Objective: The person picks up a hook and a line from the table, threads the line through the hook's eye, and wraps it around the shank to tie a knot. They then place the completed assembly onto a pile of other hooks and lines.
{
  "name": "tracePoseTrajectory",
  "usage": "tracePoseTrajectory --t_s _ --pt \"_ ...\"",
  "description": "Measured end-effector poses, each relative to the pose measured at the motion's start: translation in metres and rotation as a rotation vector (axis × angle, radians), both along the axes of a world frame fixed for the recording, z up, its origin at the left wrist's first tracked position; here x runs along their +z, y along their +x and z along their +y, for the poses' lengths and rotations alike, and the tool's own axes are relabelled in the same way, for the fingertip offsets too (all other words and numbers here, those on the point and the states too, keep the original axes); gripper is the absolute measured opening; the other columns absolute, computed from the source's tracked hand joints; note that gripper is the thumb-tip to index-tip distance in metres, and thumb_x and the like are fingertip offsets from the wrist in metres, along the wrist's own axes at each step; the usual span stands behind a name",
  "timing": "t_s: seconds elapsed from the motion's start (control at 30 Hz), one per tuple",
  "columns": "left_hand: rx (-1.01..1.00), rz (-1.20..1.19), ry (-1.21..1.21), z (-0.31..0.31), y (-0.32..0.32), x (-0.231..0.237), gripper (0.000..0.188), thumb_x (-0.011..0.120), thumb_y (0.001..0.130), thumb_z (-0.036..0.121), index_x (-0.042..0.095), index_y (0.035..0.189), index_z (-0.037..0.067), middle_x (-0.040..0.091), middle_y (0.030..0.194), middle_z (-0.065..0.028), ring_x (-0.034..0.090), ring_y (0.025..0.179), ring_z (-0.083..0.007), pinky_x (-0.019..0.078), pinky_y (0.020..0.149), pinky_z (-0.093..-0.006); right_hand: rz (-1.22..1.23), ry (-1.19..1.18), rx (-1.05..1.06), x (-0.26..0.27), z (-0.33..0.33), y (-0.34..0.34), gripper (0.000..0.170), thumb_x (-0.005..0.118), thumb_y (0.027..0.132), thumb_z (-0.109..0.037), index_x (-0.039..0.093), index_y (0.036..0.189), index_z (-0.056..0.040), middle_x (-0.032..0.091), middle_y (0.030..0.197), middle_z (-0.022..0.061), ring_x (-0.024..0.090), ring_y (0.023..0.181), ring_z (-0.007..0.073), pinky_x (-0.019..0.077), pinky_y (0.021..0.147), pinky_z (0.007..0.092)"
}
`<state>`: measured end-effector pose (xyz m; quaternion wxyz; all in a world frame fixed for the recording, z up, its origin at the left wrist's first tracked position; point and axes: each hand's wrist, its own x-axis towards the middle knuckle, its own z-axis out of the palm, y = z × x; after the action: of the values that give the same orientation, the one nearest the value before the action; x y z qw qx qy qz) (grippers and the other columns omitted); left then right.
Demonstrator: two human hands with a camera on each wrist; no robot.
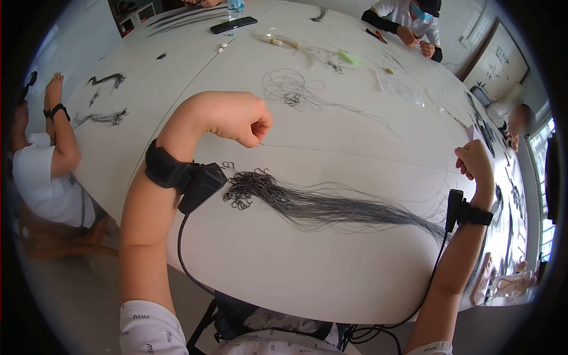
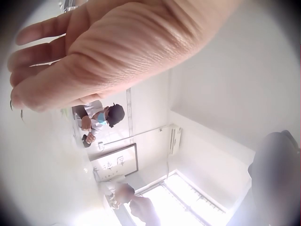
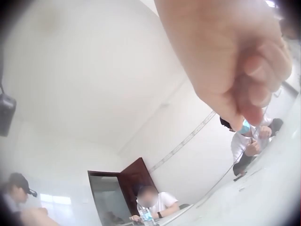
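Observation:
My left hand (image 1: pixel 234 118) pinches the end of a thin dark strand (image 1: pixel 331 148) between thumb and fingertips, over the white table. From there the strand runs almost straight across to my right hand (image 1: pixel 476 161), whose curled fingers hold its other end. In the right wrist view a line of the strand (image 3: pixel 221 178) slants down from the fingers. Small dark tips (image 2: pixel 21 114) poke out by the thumb in the left wrist view. Below both hands lies a long bundle of dark strands (image 1: pixel 331 207), its hooked, curly ends at the left and its tail near the right wrist.
Loose coils of strand (image 1: pixel 290 89) lie farther back on the table (image 1: pixel 331 272). A phone (image 1: pixel 234 25), a bottle (image 1: pixel 236 7) and a green paper (image 1: pixel 350 57) are beyond. A masked person (image 1: pixel 414 29) works across the table; another sits at left. A cable (image 1: pixel 180 248) hangs from each wrist camera.

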<state>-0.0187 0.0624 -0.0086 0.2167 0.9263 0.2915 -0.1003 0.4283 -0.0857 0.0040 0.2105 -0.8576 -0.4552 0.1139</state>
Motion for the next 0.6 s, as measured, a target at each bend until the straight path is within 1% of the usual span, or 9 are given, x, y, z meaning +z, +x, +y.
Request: tracePoseTrajectory --t_s 0.03,0.07,0.3,0.37,0.4,0.47,0.5,0.57,0.6 --pt "0.0 -0.008 -0.024 -0.001 0.0 0.0 0.013 0.061 0.066 0.01 0.061 0.075 0.0 0.061 0.067 -0.01 0.058 0.062 -0.0207 0.0456 0.057 -0.0323 -0.007 -0.086 0.017 -0.001 0.0 0.001 0.03 0.051 0.075 -0.01 0.052 0.049 0.0055 0.045 0.038 0.0087 0.035 0.025 0.0119 0.0237 0.026 0.0261" --pt "0.0 -0.016 -0.048 -0.001 0.0 0.001 0.019 0.061 0.067 0.015 0.061 0.078 -0.001 0.062 0.07 -0.0128 0.059 0.065 -0.0232 0.0471 0.06 -0.0332 -0.002 -0.097 0.001 -0.001 -0.001 -0.003 0.026 0.049 0.07 -0.007 0.052 0.048 0.0067 0.046 0.038 0.0098 0.035 0.025 0.0123 0.0244 0.026 0.0258" --pt "-0.021 -0.02 -0.059 -0.007 0.0 0.01 0.018 0.061 0.068 0.015 0.06 0.077 -0.001 0.061 0.069 -0.0116 0.059 0.065 -0.0225 0.0469 0.06 -0.0327 -0.072 -0.201 0.002 -0.005 -0.002 0.0 0.024 0.05 0.068 -0.005 0.052 0.048 0.0081 0.047 0.038 0.0106 0.038 0.026 0.0132 0.0274 0.027 0.0267" --pt "-0.033 -0.09 -0.04 -0.011 -0.001 0.014 0.017 0.061 0.069 0.014 0.059 0.076 -0.001 0.061 0.068 -0.0111 0.058 0.064 -0.0216 0.0466 0.058 -0.032 -0.121 -0.319 -0.022 -0.008 -0.002 0.004 0.018 0.056 0.068 -0.005 0.056 0.055 0.0067 0.05 0.043 0.0115 0.046 0.032 0.017 0.0344 0.031 0.0305" --pt "-0.032 -0.091 -0.039 -0.014 0.0 0.016 0.017 0.061 0.069 0.014 0.059 0.076 -0.001 0.061 0.068 -0.0111 0.058 0.064 -0.0216 0.0466 0.058 -0.032 -0.121 -0.318 -0.022 -0.008 -0.003 0.004 0.018 0.056 0.068 -0.005 0.056 0.055 0.0067 0.05 0.043 0.0115 0.046 0.032 0.017 0.0344 0.031 0.0305" --pt "-0.065 -0.3 -0.022 -0.023 0.003 0.022 0.008 0.059 0.068 0.008 0.058 0.069 0.0 0.058 0.062 -0.0074 0.055 0.056 -0.017 0.0434 0.052 -0.0287 -0.281 -0.361 -0.039 0.001 -0.005 -0.018 0.016 0.065 0.069 -0.011 0.061 0.068 0.0045 0.058 0.056 0.0135 0.055 0.043 0.0199 0.0426 0.041 0.0304" --pt "-0.07 -0.3 -0.02 -0.03 0.006 0.026 0.008 0.059 0.068 0.008 0.058 0.069 0.0 0.058 0.062 -0.0074 0.055 0.056 -0.017 0.0434 0.052 -0.0287 -0.28 -0.359 -0.044 0.005 -0.006 -0.025 0.016 0.065 0.069 -0.011 0.061 0.068 0.0045 0.058 0.056 0.0135 0.055 0.043 0.0199 0.0426 0.041 0.0304" --pt "-0.069 -0.422 0.028 -0.047 0.013 0.034 0.007 0.058 0.068 0.006 0.057 0.068 -0.001 0.058 0.062 -0.0088 0.055 0.057 -0.0171 0.0441 0.053 -0.0289 -0.4 -0.129 0.182 0.009 -0.005 -0.041 0.021 0.072 0.07 -0.018 0.064 0.078 0.0006 0.064 0.072 0.0126 0.061 0.06 0.0204 0.0471 0.053 0.0288" --pt "-0.109 -0.476 0.051 -0.053 0.016 0.034 0.006 0.058 0.068 0.004 0.057 0.067 -0.001 0.059 0.063 -0.0104 0.057 0.058 -0.0188 0.0451 0.054 -0.03 -0.346 0.013 0.283 0.009 -0.004 -0.053 0.02 0.072 0.072 -0.016 0.064 0.081 0.0002 0.065 0.078 0.0108 0.062 0.063 0.0171 0.0449 0.05 0.0266"
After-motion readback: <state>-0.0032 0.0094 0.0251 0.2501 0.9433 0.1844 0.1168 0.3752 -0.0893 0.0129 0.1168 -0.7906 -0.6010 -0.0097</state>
